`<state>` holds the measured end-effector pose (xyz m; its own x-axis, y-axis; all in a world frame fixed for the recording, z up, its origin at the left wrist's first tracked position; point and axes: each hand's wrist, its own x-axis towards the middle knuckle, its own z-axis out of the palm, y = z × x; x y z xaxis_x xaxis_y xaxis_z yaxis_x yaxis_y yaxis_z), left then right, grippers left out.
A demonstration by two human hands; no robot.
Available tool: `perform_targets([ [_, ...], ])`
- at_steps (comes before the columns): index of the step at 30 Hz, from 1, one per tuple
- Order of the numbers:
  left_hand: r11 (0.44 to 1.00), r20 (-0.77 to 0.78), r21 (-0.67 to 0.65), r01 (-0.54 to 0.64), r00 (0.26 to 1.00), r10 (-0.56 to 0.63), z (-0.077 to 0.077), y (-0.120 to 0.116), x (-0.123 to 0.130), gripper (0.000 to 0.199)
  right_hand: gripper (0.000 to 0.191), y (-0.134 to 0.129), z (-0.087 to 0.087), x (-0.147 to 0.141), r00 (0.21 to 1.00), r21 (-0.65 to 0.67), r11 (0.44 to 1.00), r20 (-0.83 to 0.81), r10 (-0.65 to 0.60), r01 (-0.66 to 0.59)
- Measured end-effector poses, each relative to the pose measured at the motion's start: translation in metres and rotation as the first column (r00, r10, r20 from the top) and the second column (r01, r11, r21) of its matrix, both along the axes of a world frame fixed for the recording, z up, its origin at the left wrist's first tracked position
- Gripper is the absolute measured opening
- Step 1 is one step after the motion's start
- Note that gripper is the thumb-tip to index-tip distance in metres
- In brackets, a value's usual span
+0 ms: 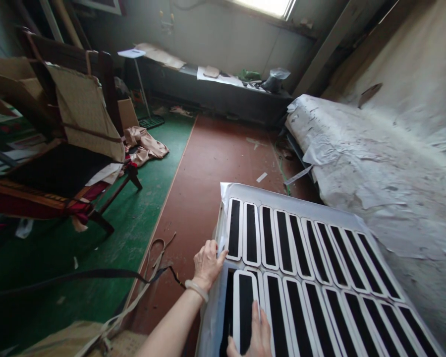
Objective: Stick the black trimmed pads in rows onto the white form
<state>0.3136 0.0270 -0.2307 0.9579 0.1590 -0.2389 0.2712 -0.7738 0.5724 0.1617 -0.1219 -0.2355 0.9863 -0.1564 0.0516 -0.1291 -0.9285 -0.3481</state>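
Left hand (207,261) at left edge of white-lined board (286,197), thumb extended, finger grip unclear; right hand (255,337), fingers pinching black-centred panel (246,296) across width, over board's left side; best held level, squared to neighbouring panels (299,317).

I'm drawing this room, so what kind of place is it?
Probably a workshop: rows of white-edged black strips lie on a sheet-covered table, a cluttered bench stands below the window, and the floor looks scuffed.
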Motion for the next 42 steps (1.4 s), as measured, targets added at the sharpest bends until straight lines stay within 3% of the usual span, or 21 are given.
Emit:
perform_targets([
  [5, 1.000, -0.034, 0.006, 0.002, 0.999, -0.002, -0.008, 0.003, 0.024, 0.022, 0.076, 0.007, -0.014, 0.008, 0.999, 0.049, 0.998, -0.030, -0.038, 0.039],
  [9, 0.998, -0.022, -0.058, -0.018, 1.000, 0.016, -0.026, 0.010, 0.026, 0.020, 0.070, 0.010, -0.019, 0.005, 0.997, 0.100, 0.995, -0.073, 0.030, -0.022],
  [14, 0.988, 0.038, -0.149, -0.040, 0.998, 0.046, -0.042, 0.015, 0.027, 0.025, 0.067, 0.018, -0.019, 0.006, 0.994, 0.056, 0.998, -0.109, 0.017, -0.011],
  [17, 0.982, 0.102, -0.185, -0.048, 0.992, 0.068, -0.039, 0.016, 0.023, 0.021, 0.065, 0.024, -0.018, 0.010, 0.991, 0.003, 1.000, -0.136, 0.016, -0.016],
  [21, 0.982, 0.218, -0.183, -0.038, 0.973, 0.078, -0.019, 0.015, 0.002, 0.016, 0.065, 0.031, -0.018, 0.014, 0.988, -0.109, 0.994, -0.152, 0.014, -0.031],
  [24, 0.980, 0.288, -0.178, 0.085, 0.957, -0.030, 0.001, 0.012, -0.025, 0.018, 0.065, 0.035, -0.016, 0.016, 0.972, -0.223, 0.972, -0.233, 0.013, -0.066],
  [26, 0.955, 0.324, -0.156, 0.254, 0.926, -0.193, 0.010, 0.008, -0.043, 0.023, 0.064, 0.036, -0.014, 0.018, 0.954, -0.283, 0.954, -0.298, 0.007, -0.095],
  [28, 0.901, 0.330, -0.115, 0.417, 0.872, -0.362, 0.013, 0.004, -0.057, 0.028, 0.061, 0.037, -0.011, 0.020, 0.941, -0.324, 0.938, -0.339, 0.006, -0.122],
  [30, 0.861, 0.304, -0.073, 0.504, 0.833, -0.462, 0.010, 0.003, -0.065, 0.031, 0.059, 0.038, -0.007, 0.022, 0.933, -0.356, 0.925, -0.361, -0.001, -0.136],
  [36, 0.821, 0.259, -0.030, 0.570, 0.798, -0.544, -0.006, 0.012, -0.067, 0.037, 0.057, 0.040, 0.005, 0.029, 0.895, -0.383, 0.905, -0.446, -0.007, -0.184],
  [42, 0.798, 0.275, 0.000, 0.603, 0.767, -0.580, -0.006, 0.016, -0.066, 0.037, 0.058, 0.021, 0.022, 0.022, 0.846, -0.355, 0.897, -0.532, 0.038, -0.264],
])
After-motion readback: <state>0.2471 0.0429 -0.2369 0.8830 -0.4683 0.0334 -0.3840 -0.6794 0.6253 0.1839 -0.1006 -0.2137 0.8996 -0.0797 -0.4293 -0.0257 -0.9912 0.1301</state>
